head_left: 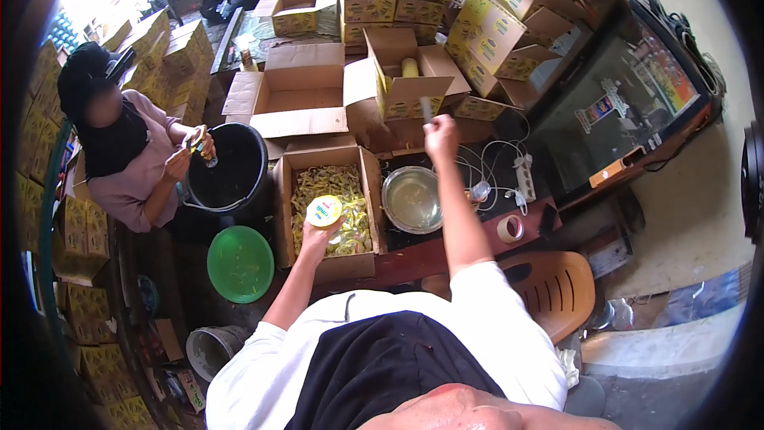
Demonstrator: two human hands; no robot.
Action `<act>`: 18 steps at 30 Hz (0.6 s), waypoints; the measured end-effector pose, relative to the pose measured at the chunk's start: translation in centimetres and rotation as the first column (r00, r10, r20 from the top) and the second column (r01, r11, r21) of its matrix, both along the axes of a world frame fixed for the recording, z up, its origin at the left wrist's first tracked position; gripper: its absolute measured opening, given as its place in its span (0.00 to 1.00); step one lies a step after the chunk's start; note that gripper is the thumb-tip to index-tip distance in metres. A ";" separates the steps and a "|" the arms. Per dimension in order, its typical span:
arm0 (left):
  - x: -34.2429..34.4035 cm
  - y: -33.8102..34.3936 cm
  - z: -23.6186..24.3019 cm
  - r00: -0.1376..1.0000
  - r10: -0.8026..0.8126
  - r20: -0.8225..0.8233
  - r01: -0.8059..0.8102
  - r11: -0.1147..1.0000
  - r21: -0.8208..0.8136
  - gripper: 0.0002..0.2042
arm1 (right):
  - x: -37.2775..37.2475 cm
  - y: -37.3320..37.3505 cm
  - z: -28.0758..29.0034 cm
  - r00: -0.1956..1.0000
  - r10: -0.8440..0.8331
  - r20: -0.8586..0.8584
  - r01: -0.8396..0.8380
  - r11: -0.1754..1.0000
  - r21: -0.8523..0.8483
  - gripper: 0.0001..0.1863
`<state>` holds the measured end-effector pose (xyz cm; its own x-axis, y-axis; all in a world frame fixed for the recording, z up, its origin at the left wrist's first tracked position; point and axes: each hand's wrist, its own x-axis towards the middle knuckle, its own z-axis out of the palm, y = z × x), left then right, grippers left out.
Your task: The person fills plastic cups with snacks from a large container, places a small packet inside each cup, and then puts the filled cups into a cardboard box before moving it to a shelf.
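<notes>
Fingers of the left hand are closed around a round yellow-and-white lidded tub, which is held with its lid facing up, above an open brown cardboard box. That box is filled with small glossy yellowish packets. Whether the tub touches the packets cannot be told.

By the fingers of the right hand, which are curled narrowly, a slim greyish object is gripped and pointed away from the body; its kind cannot be told because of blur. The hand is raised in front of a tall open carton, in which a yellow cylinder is seen.

A round shiny metal basin is set just to the right of the packet-filled box, near the right forearm. Farther right, a white power strip is surrounded by loose white cables, and a roll of tape is placed near it.

To the left, a round green plastic basin is placed below a large black bucket. Over the bucket's left side, a small yellow item is held in both hands by a co-worker in a pink top. Yellow printed cartons are stacked at the back.
</notes>
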<state>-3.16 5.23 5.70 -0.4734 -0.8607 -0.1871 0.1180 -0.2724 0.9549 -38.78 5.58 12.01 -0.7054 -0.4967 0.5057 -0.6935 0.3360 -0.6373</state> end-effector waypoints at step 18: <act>-1.9 -0.2 -2.0 0.979 -0.200 -0.025 0.194 0.969 -0.155 0.29 | 14.9 12.2 -1.1 0.836 0.477 0.272 -0.508 0.860 0.055 0.07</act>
<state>-5.10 5.00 3.68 -0.6412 -0.7664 -0.0399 0.1153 -0.1476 0.9823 -23.91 17.79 10.95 -0.4423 -0.8563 0.2668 -0.6186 0.0758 -0.7821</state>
